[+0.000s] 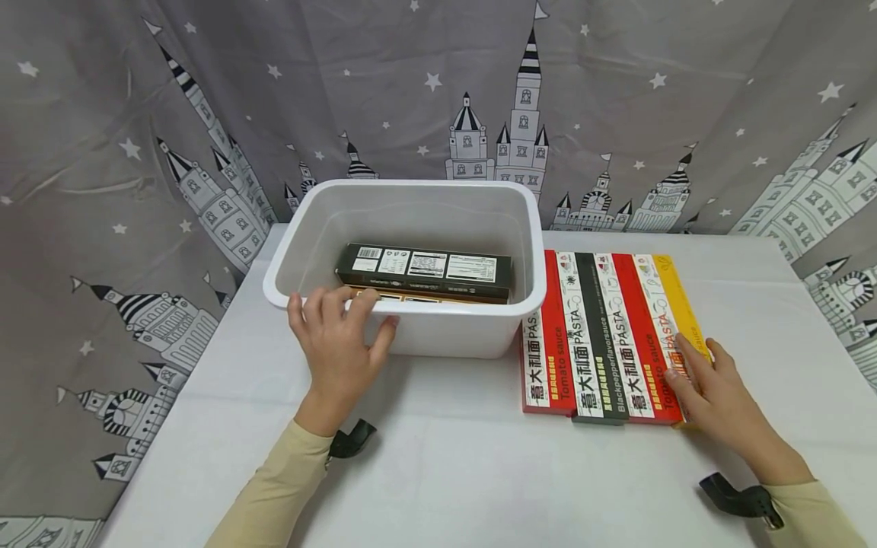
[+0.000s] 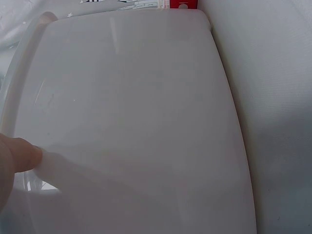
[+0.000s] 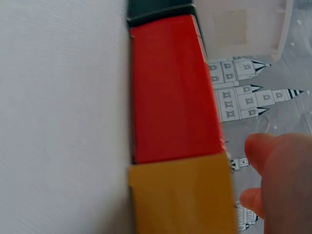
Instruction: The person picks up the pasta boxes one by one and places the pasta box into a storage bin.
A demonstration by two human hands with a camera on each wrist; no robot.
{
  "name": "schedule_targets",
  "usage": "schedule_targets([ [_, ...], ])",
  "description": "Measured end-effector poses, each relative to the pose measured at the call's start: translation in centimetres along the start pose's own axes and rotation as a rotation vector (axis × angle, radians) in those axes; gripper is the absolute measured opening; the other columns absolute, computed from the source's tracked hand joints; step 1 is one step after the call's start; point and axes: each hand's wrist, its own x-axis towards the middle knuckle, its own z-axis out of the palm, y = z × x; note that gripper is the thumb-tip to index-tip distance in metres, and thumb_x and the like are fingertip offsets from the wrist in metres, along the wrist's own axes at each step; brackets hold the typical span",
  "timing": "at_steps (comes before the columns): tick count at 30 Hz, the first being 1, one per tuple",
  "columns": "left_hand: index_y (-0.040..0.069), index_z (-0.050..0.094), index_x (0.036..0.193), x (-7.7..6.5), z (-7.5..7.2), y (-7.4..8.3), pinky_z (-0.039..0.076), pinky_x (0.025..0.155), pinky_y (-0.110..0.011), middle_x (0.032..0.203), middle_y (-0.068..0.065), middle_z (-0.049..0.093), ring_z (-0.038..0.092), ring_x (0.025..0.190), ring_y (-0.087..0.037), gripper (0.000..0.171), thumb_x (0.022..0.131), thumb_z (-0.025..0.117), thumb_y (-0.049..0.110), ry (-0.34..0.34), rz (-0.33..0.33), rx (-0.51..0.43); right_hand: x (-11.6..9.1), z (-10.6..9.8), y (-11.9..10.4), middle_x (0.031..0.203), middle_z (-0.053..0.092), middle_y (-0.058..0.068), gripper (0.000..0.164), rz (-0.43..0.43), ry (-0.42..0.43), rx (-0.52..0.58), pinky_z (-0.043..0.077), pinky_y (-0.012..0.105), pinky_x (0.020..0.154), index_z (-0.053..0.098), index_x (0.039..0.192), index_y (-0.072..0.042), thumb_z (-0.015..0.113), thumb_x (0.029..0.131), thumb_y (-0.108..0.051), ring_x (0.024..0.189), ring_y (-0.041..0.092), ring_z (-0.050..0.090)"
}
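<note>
My left hand (image 1: pixel 336 346) grips the near rim of a white plastic bin (image 1: pixel 452 335), fingers over the edge and thumb (image 2: pixel 24 153) against the outer wall. Inside the bin lies a black box (image 1: pixel 425 278) with white label panels, above another box with an orange edge. My right hand (image 1: pixel 729 407) is at the right end of a row of flat pasta boxes, over the yellow pasta box (image 1: pixel 674 293). Its thumb and fingers are spread, not curled round a box. Beside the yellow one lie a red pasta box (image 3: pixel 175 92) and a dark green pasta box (image 1: pixel 596 327).
Another red pasta box (image 1: pixel 555 342) ends the row close to the bin's right side. Everything stands on a white-covered table (image 1: pixel 466 449). Behind it hangs a grey curtain (image 1: pixel 384 84) with castles and stars. Dark wrist mounts (image 1: pixel 736 498) stick out from both sleeves.
</note>
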Motion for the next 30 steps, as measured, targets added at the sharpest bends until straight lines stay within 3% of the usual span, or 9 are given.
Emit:
schedule_targets([
  [12, 0.009, 0.063, 0.108, 0.0, 0.1, -0.2, 0.021, 0.110, -0.069, 0.101, -0.020, 0.056, 0.046, 0.107, -0.043, 0.032, 0.084, 0.071, 0.029, 0.016, 0.014, 0.007, -0.1, 1.2, -0.1, 0.150, 0.021, 0.050, 0.066, -0.028, 0.096, -0.095, 0.039, 0.082, 0.086, 0.028, 0.159, -0.005, 0.047, 0.104, -0.037, 0.121, 0.072, 0.037],
  [23, 0.010, 0.064, 0.108, 0.0, 0.1, -0.1, 0.021, 0.109, -0.071, 0.100, -0.019, 0.056, 0.046, 0.107, -0.043, 0.031, 0.084, 0.071, 0.029, 0.010, 0.007, -0.003, -0.2, 1.0, 0.1, 0.150, 0.020, 0.050, 0.067, -0.004, 0.066, -0.143, 0.040, 0.081, 0.084, 0.027, 0.160, -0.009, 0.045, 0.104, -0.041, 0.120, 0.071, 0.038],
  [30, 0.010, 0.064, 0.108, -0.1, 0.1, -0.1, 0.021, 0.111, -0.070, 0.101, -0.019, 0.056, 0.047, 0.107, -0.042, 0.031, 0.084, 0.071, 0.028, 0.009, 0.003, -0.006, -0.4, 0.2, 1.4, 0.147, 0.024, 0.051, 0.069, -0.006, 0.027, -0.155, 0.039, 0.082, 0.085, 0.026, 0.160, -0.013, 0.047, 0.103, -0.044, 0.116, 0.075, 0.040],
])
